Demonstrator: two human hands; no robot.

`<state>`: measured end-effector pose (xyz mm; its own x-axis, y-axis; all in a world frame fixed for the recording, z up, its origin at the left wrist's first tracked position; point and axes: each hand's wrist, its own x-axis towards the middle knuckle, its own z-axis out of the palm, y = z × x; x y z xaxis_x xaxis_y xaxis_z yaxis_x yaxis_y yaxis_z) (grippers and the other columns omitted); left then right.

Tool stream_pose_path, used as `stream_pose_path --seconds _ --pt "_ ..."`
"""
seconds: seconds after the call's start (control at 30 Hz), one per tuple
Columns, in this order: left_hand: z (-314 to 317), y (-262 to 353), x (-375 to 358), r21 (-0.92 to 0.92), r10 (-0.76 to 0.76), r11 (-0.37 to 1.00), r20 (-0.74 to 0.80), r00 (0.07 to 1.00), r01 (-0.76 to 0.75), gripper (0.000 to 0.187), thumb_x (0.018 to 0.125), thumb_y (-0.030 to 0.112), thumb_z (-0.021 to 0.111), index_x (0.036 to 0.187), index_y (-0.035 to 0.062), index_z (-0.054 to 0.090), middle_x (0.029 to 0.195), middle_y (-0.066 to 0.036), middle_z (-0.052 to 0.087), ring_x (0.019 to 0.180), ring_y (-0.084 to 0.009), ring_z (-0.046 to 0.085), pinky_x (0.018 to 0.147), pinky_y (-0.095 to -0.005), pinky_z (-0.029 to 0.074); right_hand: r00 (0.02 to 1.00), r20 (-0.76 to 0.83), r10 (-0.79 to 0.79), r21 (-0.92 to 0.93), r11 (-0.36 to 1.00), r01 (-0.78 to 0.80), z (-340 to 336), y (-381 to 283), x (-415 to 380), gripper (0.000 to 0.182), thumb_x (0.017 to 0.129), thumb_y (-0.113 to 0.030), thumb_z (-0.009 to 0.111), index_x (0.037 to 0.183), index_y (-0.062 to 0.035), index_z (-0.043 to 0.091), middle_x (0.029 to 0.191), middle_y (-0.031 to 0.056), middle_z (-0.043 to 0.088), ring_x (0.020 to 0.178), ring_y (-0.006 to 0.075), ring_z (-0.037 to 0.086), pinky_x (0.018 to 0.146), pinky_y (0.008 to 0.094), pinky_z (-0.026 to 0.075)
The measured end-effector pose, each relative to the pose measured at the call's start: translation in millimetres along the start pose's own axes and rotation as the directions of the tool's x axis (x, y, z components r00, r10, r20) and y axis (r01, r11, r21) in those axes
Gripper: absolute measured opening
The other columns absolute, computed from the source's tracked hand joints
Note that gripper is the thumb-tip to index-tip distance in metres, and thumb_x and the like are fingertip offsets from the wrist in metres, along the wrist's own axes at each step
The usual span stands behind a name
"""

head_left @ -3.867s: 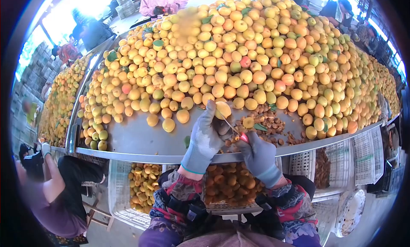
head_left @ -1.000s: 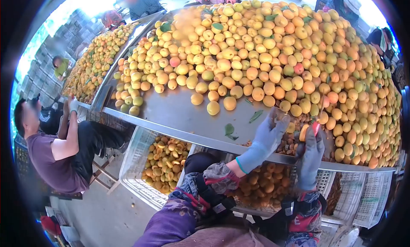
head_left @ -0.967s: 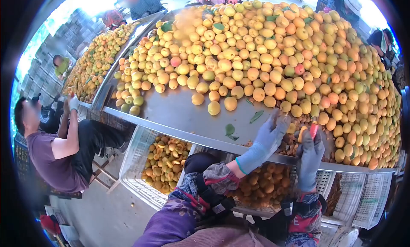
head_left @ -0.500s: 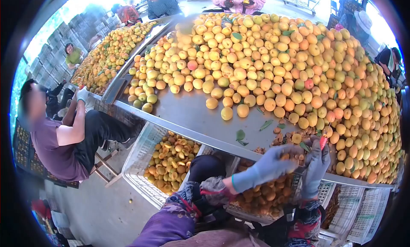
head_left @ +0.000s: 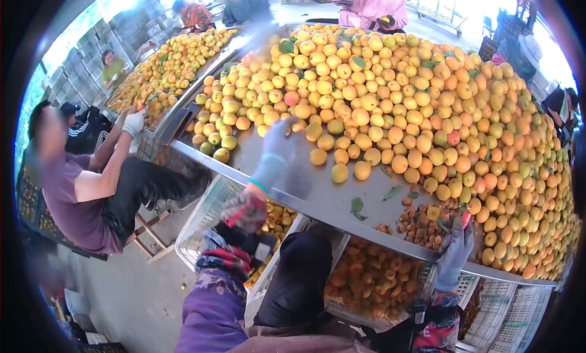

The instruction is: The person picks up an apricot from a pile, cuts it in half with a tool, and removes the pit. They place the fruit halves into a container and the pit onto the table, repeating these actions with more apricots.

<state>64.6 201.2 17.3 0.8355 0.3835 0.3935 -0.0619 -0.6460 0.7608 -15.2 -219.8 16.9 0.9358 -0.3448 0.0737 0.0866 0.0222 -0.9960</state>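
Observation:
My left hand [head_left: 281,145], in a grey-blue glove, reaches over the metal table [head_left: 256,158] at the near edge of the heaped yellow-orange fruit [head_left: 390,97]. Its fingers are blurred beside a fruit, and whether they grip it is unclear. My right hand [head_left: 455,252], also gloved, is closed on a small red-handled tool [head_left: 466,219] at the table's front edge. Just left of that hand lies a pile of brown pits [head_left: 421,225] with a few green leaves [head_left: 357,206] further left.
Below the table edge stand a white crate [head_left: 207,200] of halved fruit, a crate of darker orange pieces [head_left: 372,273] and white crates [head_left: 519,310] at the right. A co-worker [head_left: 91,176] sits at the left. Other people stand or sit behind the tables.
My left hand has moved from beside my right hand, left and up across the table to the fruit. My right hand stays near the pits with the red-handled tool. The view has shifted slightly.

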Motion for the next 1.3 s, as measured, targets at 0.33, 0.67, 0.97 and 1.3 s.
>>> stream_pose_path --seconds 0.33,0.67,0.97,1.3 --pt "-19 -73 71 0.671 -0.231 0.733 0.086 0.969 0.115 0.055 0.072 0.021 0.071 0.123 0.0123 0.052 0.119 -0.018 0.052 0.108 -0.0358 0.053 0.092 -0.0373 0.047 1.0 -0.008 -0.029 0.003 1.0 0.029 7 6 5 0.031 0.093 -0.025 0.054 0.107 0.0026 0.059 0.079 0.0095 0.065 0.041 0.0038 0.038 0.038 0.0206 0.027" --pt "-2 -91 48 -0.125 -0.303 0.929 0.286 0.909 0.349 0.055 0.074 0.003 0.068 0.125 0.0085 0.05 0.1 -0.005 0.057 0.077 -0.0101 0.054 0.064 -0.0227 0.046 0.999 -0.034 0.043 -0.003 0.999 -0.043 6 7 5 0.031 0.092 -0.023 0.055 0.108 0.0031 0.059 0.081 0.0089 0.065 0.042 0.0041 0.039 0.039 0.0195 0.027" --pt "40 -7 -6 -0.355 -0.179 0.774 0.672 0.719 0.524 0.058 0.078 0.006 0.067 0.132 0.0092 0.046 0.116 -0.009 0.051 0.107 -0.0167 0.05 0.088 -0.0266 0.045 1.0 0.014 0.021 0.063 0.998 -0.022 2 12 7 0.03 0.092 -0.021 0.056 0.109 0.0036 0.059 0.081 0.0084 0.065 0.042 0.0038 0.038 0.039 0.0194 0.027" --pt "38 60 -11 -0.066 0.38 0.921 0.366 0.85 -0.384 0.038 0.077 0.015 0.067 0.114 0.0089 0.058 0.111 -0.017 0.056 0.101 -0.0359 0.056 0.085 -0.0415 0.047 0.998 0.024 -0.064 -0.027 0.998 0.064 4 11 3 0.027 0.093 -0.019 0.054 0.108 0.0025 0.059 0.079 0.0079 0.064 0.041 0.0037 0.037 0.038 0.0198 0.027"
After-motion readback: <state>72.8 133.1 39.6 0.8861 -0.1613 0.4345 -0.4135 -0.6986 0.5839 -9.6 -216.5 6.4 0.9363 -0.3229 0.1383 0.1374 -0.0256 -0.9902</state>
